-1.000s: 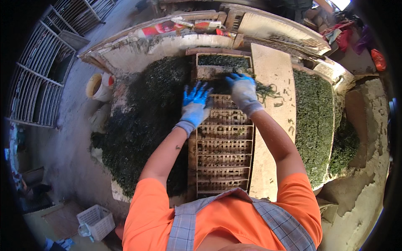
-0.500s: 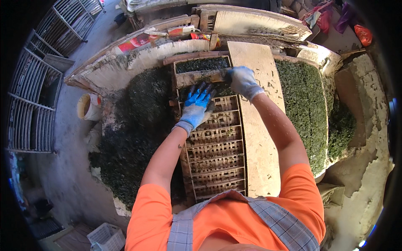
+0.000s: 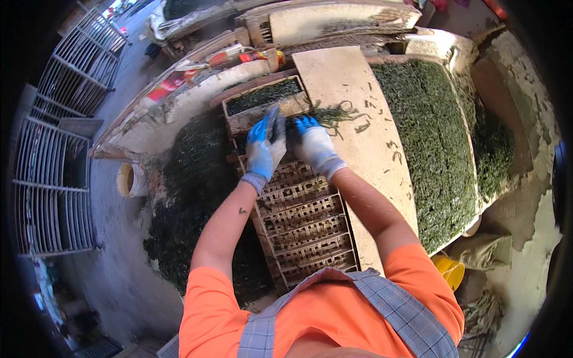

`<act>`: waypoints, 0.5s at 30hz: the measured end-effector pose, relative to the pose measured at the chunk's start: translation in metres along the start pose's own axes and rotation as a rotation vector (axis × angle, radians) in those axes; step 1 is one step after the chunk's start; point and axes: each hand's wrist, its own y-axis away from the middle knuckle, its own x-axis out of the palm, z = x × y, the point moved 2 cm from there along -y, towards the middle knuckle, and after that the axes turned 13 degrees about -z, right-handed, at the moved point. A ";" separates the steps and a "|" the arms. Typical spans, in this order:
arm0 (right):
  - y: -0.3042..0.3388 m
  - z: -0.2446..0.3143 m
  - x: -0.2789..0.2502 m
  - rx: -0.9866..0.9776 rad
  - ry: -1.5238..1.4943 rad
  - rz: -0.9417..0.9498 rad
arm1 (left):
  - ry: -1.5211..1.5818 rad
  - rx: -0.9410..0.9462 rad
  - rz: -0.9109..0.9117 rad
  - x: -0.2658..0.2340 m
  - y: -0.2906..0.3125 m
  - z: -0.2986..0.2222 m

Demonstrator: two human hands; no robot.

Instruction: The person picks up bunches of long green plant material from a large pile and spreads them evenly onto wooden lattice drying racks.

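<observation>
My left hand [image 3: 264,149], in a blue and grey-white glove, lies over a wooden tray [image 3: 310,216] split into slatted rows. Its fingers stretch toward the small wooden frame [image 3: 262,95] at the far end, which holds dark green shredded leafy stuff. Close beside it on the right, my right hand [image 3: 317,148] rests with bent, parted fingers on the same row, near the tray's edge. Dark material shows between the hands; what lies beneath them is hidden. Loose green strands [image 3: 334,113] spread from there onto a pale board [image 3: 373,143].
Dark green heaps lie left of the tray [image 3: 200,161] and in a broad bed on the right [image 3: 424,131]. A white bucket [image 3: 131,180] stands at left, near metal racks [image 3: 57,185]. A yellow bucket [image 3: 449,271] sits low on the right. Boards [image 3: 346,22] stand behind.
My right hand has come left and nearer, from the board's far edge to beside my left hand. More loose strands lie on the board. The whole view has turned slightly.
</observation>
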 end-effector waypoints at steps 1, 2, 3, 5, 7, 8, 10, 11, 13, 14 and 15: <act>0.003 0.013 -0.004 0.185 -0.011 0.040 | -0.024 0.004 0.095 0.009 -0.012 -0.027; 0.001 0.024 -0.001 0.190 0.079 0.142 | -0.141 0.056 0.358 0.022 -0.026 -0.040; -0.002 0.040 0.002 0.174 0.162 0.248 | -0.188 0.130 0.487 0.039 -0.035 -0.037; 0.017 0.008 0.065 0.236 0.171 0.316 | -0.360 0.305 0.652 0.084 -0.031 -0.043; 0.059 -0.017 0.098 0.201 0.172 0.165 | -0.592 0.433 0.844 0.113 -0.014 -0.039; 0.064 -0.002 0.073 -0.065 0.350 0.167 | -0.683 0.432 0.964 0.108 -0.021 -0.050; 0.051 0.005 0.066 0.135 0.228 0.335 | -0.297 0.431 0.672 0.111 -0.010 -0.029; 0.051 0.002 0.063 0.176 0.203 0.344 | -0.308 0.311 0.712 0.110 -0.010 -0.025; 0.027 0.027 0.011 0.297 0.045 0.615 | -0.559 0.136 0.693 0.082 -0.019 -0.028; 0.012 0.030 -0.002 0.218 0.167 0.786 | -0.608 0.015 0.653 0.066 -0.023 -0.020; 0.018 0.029 0.003 0.161 0.229 0.557 | -0.724 -0.004 0.497 0.050 -0.021 -0.011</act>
